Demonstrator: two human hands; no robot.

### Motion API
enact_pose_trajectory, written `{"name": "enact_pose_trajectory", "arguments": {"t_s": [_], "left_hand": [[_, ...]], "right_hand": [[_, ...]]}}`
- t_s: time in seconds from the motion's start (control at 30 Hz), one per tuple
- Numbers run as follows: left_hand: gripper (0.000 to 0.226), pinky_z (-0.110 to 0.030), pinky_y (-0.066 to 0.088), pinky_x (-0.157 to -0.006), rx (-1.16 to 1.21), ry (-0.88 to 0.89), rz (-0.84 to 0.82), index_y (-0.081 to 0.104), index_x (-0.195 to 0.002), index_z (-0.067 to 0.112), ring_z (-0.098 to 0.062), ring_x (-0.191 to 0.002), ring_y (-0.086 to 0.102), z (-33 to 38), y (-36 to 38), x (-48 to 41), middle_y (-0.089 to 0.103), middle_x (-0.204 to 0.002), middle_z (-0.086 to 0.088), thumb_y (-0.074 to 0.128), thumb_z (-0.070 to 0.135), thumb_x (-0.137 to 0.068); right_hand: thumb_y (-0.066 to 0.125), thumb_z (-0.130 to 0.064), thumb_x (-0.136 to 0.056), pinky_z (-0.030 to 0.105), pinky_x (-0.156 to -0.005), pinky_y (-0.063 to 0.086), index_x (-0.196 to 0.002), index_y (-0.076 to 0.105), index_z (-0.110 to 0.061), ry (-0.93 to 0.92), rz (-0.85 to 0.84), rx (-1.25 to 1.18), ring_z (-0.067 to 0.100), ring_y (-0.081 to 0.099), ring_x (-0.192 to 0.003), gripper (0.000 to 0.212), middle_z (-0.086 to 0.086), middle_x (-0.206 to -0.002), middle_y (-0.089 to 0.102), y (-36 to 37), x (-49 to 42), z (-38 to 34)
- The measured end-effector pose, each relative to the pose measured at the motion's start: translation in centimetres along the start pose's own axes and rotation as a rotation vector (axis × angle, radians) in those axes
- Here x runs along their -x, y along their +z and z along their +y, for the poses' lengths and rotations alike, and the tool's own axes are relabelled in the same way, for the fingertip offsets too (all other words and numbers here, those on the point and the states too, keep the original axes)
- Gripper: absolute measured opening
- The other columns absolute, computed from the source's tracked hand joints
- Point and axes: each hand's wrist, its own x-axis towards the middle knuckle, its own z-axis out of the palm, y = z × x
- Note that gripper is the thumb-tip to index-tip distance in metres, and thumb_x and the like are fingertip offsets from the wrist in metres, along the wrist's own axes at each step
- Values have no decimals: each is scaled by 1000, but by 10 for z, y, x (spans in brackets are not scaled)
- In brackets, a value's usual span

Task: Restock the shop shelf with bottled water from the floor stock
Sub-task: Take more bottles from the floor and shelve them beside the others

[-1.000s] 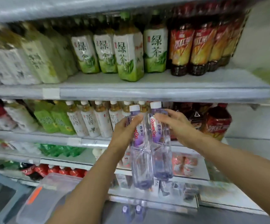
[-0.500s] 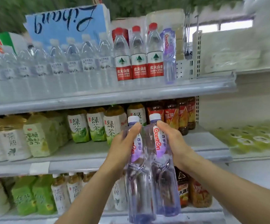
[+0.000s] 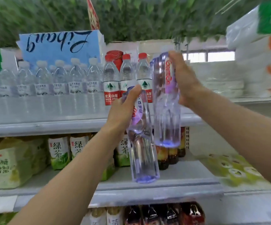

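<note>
Your fingers on the left hand are curled round the labelled upper part of a purple-tinted water bottle, with the thumb across its front. That bottle hangs a little tilted, its base in front of the middle shelf. Your right hand grips a second purple-tinted bottle near its top and holds it higher and upright. Its base is just below the lip of the top shelf and its upper half is in front of that shelf's right end. The two bottles are close side by side; motion blur hides whether they touch.

You stand at a shop shelving unit under green foliage. A window shows at the back right.

On the top shelf a row of clear bottles fills the left. Red-capped bottles stand just left of your raised bottle. A blue pack sits behind the clear row. Green tea bottles and dark tea bottles stand on the middle shelf, partly hidden by your arms and the lower bottle. White wrapped packs are stacked at the far right.
</note>
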Motion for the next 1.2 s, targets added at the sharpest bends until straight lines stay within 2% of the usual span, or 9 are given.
{"name": "enact_pose_trajectory", "arguments": {"t_s": [0.2,0.4,0.6,0.73,0.83,0.9,0.97,1.07,1.2], "left_hand": [[51,-27,41,-68,15,4,9,63,-80,12,-15,-61,58,14,14,-45,63,-64,-3,54,62,-88],[49,-26,40,-68,6,-8,12,63,-77,12,-11,-55,59,4,27,-68,63,-59,1,54,59,-90],[76,-41,52,-89,29,-59,7,70,-96,-2,-21,-70,63,-10,29,-81,67,-76,-12,59,71,-77],[54,-30,40,-67,-15,-27,36,52,-62,14,-9,-38,45,-14,32,-85,46,-48,3,56,62,-87],[56,-32,37,-68,-27,-20,42,46,-53,17,-6,-34,42,-14,33,-83,43,-40,8,53,60,-90],[56,-33,37,-70,-13,-20,43,45,-53,18,-6,-34,41,-12,33,-82,43,-40,8,53,59,-90],[54,-33,36,-70,-2,-8,43,43,-55,18,-4,-30,41,-11,33,-79,41,-38,9,53,57,-92],[58,-33,36,-70,-11,-3,53,42,-49,20,-4,-29,37,-13,33,-79,38,-37,9,55,59,-90],[58,-31,33,-63,-34,4,41,39,-51,20,-7,-32,30,-14,34,-81,32,-39,10,56,62,-87]], "right_hand": [[50,-50,-95,27,-66,47,-63,56,-24,-160,167,-22,12,50,-55,42,-6,-60,54,-13,-74,-23],[54,-49,-88,24,-49,37,-71,53,-17,-244,195,36,14,43,-53,36,0,-62,46,-17,-120,8],[53,-57,-83,27,-52,37,-74,52,-18,-148,161,124,15,41,-56,39,1,-63,43,-19,-135,52],[47,-53,-95,22,-58,48,-66,48,-22,-71,168,158,8,50,-51,43,-6,-58,49,-23,-143,64],[44,-71,-87,38,-80,52,-72,52,-20,-49,150,231,16,54,-67,54,2,-68,53,-22,-143,68],[40,-68,-92,34,-78,46,-76,54,-19,-37,154,276,14,51,-68,52,-1,-71,53,-21,-135,68],[43,-63,-94,34,-82,42,-101,56,-15,5,118,339,12,51,-79,50,-2,-87,55,-23,-123,73],[68,-46,-86,37,-100,40,-141,37,-9,143,-35,451,17,51,-115,73,-1,-125,54,-28,-94,97],[77,-27,-84,30,-90,39,-140,34,-9,255,-77,563,18,52,-115,73,-1,-122,55,-33,-76,119]]}}
